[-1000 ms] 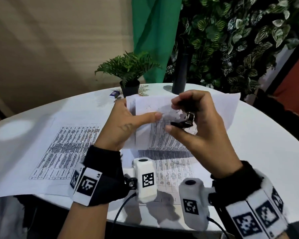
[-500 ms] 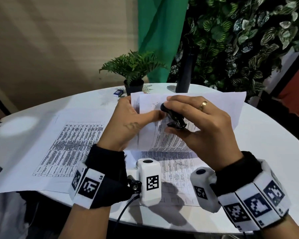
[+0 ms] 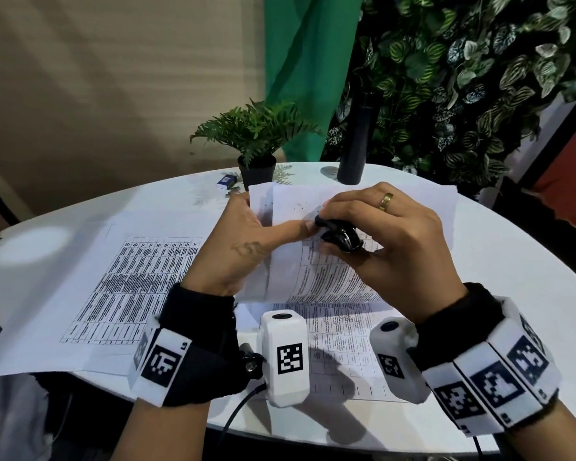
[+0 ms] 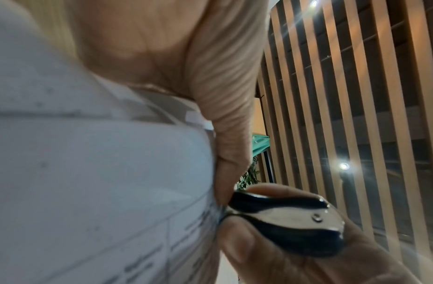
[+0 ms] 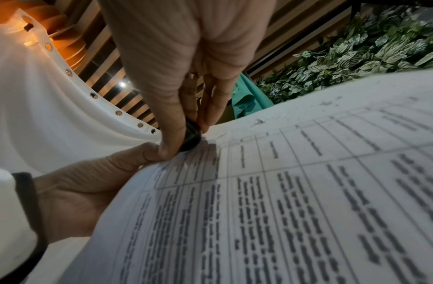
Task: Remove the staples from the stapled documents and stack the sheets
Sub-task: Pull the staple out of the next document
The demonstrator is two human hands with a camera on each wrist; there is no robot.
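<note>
A stapled document (image 3: 316,271) of printed table sheets is lifted off the white table (image 3: 499,274). My left hand (image 3: 246,241) grips its left edge, thumb lying across the top sheet. My right hand (image 3: 376,241) pinches a black and silver staple remover (image 3: 340,236) whose jaws meet the paper beside the left thumb. In the left wrist view the staple remover (image 4: 288,217) bites the sheet's corner (image 4: 205,215). In the right wrist view the staple remover (image 5: 192,137) presses on the document (image 5: 283,192). The staple itself is hidden.
A loose printed sheet (image 3: 123,287) lies flat at the left, another sheet (image 3: 343,341) under my wrists. At the far edge stand a small potted fern (image 3: 256,144), a dark bottle (image 3: 356,141) and a small blue box (image 3: 226,181). A leafy wall (image 3: 479,78) rises behind.
My right hand turned over, knuckles and ring now up, and brought the staple remover down against the paper beside the left thumb. The left hand kept its grip.
</note>
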